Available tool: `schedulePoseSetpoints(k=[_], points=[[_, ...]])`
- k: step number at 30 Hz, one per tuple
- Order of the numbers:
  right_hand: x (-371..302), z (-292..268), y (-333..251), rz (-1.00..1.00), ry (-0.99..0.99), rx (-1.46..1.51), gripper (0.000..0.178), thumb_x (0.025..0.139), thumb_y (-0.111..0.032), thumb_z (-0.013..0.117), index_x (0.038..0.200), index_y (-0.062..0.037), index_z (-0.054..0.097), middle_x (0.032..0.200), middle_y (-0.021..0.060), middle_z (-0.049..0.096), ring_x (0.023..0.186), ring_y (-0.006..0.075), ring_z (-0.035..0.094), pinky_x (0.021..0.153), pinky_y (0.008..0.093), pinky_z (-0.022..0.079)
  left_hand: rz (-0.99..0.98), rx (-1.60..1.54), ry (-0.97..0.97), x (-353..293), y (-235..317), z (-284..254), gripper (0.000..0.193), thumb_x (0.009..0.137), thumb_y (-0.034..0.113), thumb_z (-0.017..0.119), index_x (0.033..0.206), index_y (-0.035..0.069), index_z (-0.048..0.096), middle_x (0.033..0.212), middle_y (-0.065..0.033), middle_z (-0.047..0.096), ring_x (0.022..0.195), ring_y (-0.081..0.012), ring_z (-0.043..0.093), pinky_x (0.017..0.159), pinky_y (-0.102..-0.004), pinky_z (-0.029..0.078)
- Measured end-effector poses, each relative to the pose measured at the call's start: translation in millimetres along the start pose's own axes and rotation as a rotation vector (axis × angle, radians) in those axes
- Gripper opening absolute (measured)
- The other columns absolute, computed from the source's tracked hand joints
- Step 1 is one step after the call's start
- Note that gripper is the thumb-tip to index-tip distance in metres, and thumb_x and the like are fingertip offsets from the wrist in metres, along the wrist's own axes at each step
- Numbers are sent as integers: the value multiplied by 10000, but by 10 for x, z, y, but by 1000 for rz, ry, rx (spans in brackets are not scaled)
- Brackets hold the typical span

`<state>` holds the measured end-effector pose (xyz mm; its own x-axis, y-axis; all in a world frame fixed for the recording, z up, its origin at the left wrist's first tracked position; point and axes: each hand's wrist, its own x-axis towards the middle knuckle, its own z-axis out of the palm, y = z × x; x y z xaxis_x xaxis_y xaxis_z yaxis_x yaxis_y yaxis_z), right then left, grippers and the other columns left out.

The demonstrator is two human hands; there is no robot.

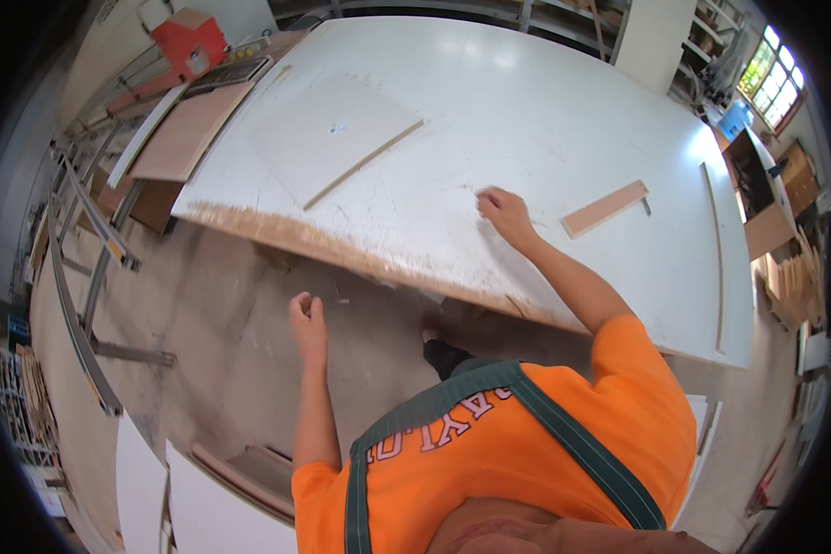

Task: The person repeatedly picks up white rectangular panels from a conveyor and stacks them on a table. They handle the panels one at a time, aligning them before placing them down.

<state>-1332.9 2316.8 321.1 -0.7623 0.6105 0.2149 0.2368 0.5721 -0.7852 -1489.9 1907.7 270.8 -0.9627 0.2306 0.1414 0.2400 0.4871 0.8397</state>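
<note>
My right hand (505, 210) is just over the white worktable (508, 92), its fingers curled together; whether something small is between them is hidden. Off the table's worn front edge, my left hand (307, 314) hangs in the air over the floor, fingers curled, with nothing visible in it. A square pale panel (337, 138) lies on the table, to the left of my right hand. Right of that hand lies a short board strip (606, 209) with a brownish face, a small dark piece (647, 210) poking out by its end.
A long thin strip (714, 258) lies along the table's right end. At the far left are a red machine part (190, 44), a brownish panel (192, 129) and metal rails (83, 323). White sheets (214, 508) stand at lower left. Cut boards (789, 282) are stacked at right.
</note>
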Motion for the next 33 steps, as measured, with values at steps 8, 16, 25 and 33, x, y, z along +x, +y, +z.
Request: schedulePoseSetpoints(k=[8, 16, 25, 33], points=[[2974, 1533, 52, 209, 138, -204, 781, 805, -499, 641, 1377, -24, 400, 1355, 235, 454, 1297, 385, 375, 1062, 536, 310, -217, -113, -202, 2869, 176, 526, 682, 883, 294, 624, 1373, -81, 332, 1330, -239, 454, 1167, -321, 493, 976, -424, 419], [2427, 1790, -489, 145, 43, -378, 603, 810, -341, 659, 1253, 24, 471, 1146, 186, 530, 1086, 329, 494, 899, 439, 427, -274, -26, -104, 3788, -283, 659, 603, 820, 330, 658, 1149, -149, 496, 1098, -260, 581, 891, -347, 590, 763, -469, 505], [-772, 1938, -1605, 645, 312, -140, 713, 753, -340, 737, 1301, 2, 434, 1148, 195, 515, 1106, 347, 465, 963, 421, 400, 347, 555, -440, 3386, -599, 250, 670, 840, 408, 634, 1226, -121, 492, 1119, -283, 594, 1031, -375, 584, 918, -427, 452], [-1726, 1736, -1758, 814, 407, 1387, 539, 753, -153, 772, 1206, 54, 565, 1114, 171, 638, 1041, 252, 610, 895, 370, 485, 635, 482, -488, 2341, 270, 180, 634, 851, 342, 618, 1266, -113, 471, 1200, -290, 552, 1071, -394, 569, 893, -458, 460]])
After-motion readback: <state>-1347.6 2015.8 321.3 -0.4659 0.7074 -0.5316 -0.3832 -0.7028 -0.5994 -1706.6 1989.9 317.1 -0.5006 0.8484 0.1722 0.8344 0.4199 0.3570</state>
